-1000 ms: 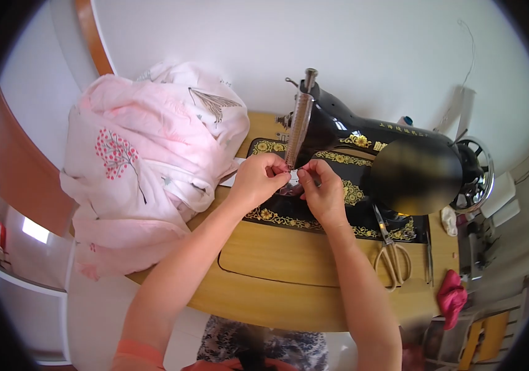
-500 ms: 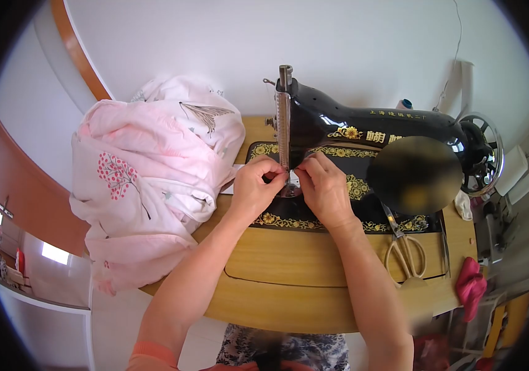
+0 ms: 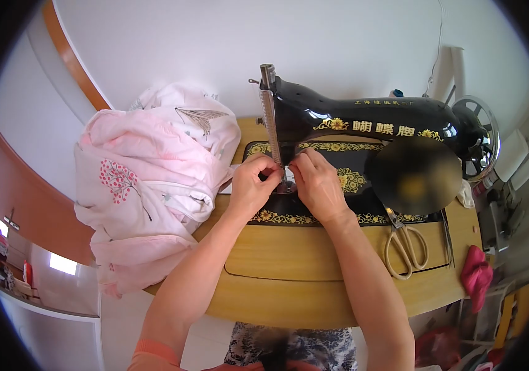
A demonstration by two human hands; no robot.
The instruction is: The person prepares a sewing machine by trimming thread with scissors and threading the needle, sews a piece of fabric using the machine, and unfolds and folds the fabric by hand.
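Note:
A black sewing machine (image 3: 373,112) with gold flowers and lettering stands on a wooden table. My left hand (image 3: 254,187) is at its needle area, thumb and forefinger curled together in a pinch. From the other side, my right hand (image 3: 318,185) meets it with fingertips pressed together, close below the needle bar. Whatever lies between the fingertips is too small to make out, and the needle is mostly hidden by the fingers. Just under the hands is the shiny metal needle plate (image 3: 286,187).
Pink and white printed fabric (image 3: 153,185) is heaped to the left. Scissors (image 3: 405,244) with pale handles lie at the right, by a blurred dark round patch (image 3: 414,176) covering part of the view. A bright pink cloth (image 3: 477,278) hangs at the table's right edge.
The view has shifted slightly, so the machine appears further left and more of its lettering shows. Both hands stay pinched at the needle area, with small finger movements.

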